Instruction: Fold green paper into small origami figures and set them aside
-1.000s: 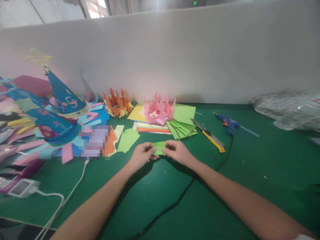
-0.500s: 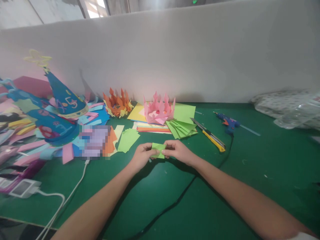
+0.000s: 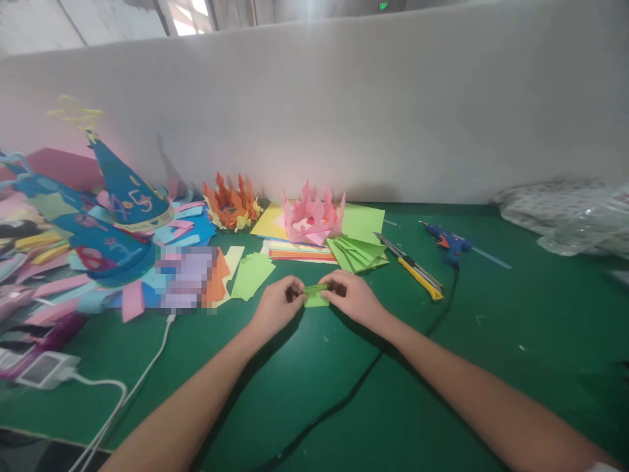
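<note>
A small piece of green paper [image 3: 316,299] is held between both hands, its far edge bent up in a fold. My left hand [image 3: 278,303] pinches its left end between thumb and fingers. At the right end, my right hand [image 3: 351,296] pinches the same fold. Green paper pieces [image 3: 252,275] lie just beyond my left hand. A fanned stack of green papers [image 3: 358,254] is beyond my right hand. Behind them, a pink paper crown [image 3: 314,219] stands on coloured sheets [image 3: 368,223].
Right of the papers lie a yellow utility knife [image 3: 420,275] and a blue glue gun [image 3: 449,242], its black cord [image 3: 354,387] crossing the green table [image 3: 491,328]. An orange crown [image 3: 233,203], blue cone hats [image 3: 130,190], a white cable [image 3: 152,364] and a plastic bottle [image 3: 584,226] are around.
The green paper lay flat toward me between my fingers; now its far edge is folded up. Both hands have shifted slightly, with fingertips gripping the fold at each end.
</note>
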Available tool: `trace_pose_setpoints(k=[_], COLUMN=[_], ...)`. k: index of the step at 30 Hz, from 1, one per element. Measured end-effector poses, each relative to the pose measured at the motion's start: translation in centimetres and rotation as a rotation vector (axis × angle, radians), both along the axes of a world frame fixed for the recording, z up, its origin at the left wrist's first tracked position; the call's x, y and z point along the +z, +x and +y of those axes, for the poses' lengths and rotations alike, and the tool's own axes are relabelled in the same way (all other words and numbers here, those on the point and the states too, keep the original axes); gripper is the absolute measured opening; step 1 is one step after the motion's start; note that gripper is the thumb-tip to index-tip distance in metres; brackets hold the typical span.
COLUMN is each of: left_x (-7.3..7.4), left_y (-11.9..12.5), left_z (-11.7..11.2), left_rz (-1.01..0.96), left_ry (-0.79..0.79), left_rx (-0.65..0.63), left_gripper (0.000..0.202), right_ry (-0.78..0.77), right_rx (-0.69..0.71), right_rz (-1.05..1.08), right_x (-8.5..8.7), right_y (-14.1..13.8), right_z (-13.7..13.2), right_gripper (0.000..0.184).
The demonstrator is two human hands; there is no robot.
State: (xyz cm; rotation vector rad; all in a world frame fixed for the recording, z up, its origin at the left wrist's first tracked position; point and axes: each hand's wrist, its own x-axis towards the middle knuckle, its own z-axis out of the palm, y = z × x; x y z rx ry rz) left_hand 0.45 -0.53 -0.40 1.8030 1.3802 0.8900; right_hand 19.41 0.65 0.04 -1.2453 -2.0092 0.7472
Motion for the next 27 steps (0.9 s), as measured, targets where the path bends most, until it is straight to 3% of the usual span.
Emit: trace_pose_setpoints(k=[4,10,17,27], left_x=[0.1,0.3,1.2,0.9], left_y=[0.1,0.0,-0.6,-0.8], left_z=[-0.1,-0.2,-0.3,-0.1], left_rz=[0.062,0.272,0.435,0.425], left_ry=[0.126,0.376,0.467,0.440], left_rx=[-0.066,-0.277,-0.486,-0.475], left_gripper=[0.008,0.016,0.018,0.018], right_ry=[0.080,0.266,0.306,0.335], right_rx=[0.064,0.262,0.431,0.508], right_rz=[-0.056,-0.233,-0.386,-0.391], right_x=[0.1,0.2,1.1,1.2], right_y=[0.0,0.5,1.6,1.8], right_z=[-0.3,-0.3,-0.4,0.2], right_gripper=[0.011,0.017,0.019,0.022])
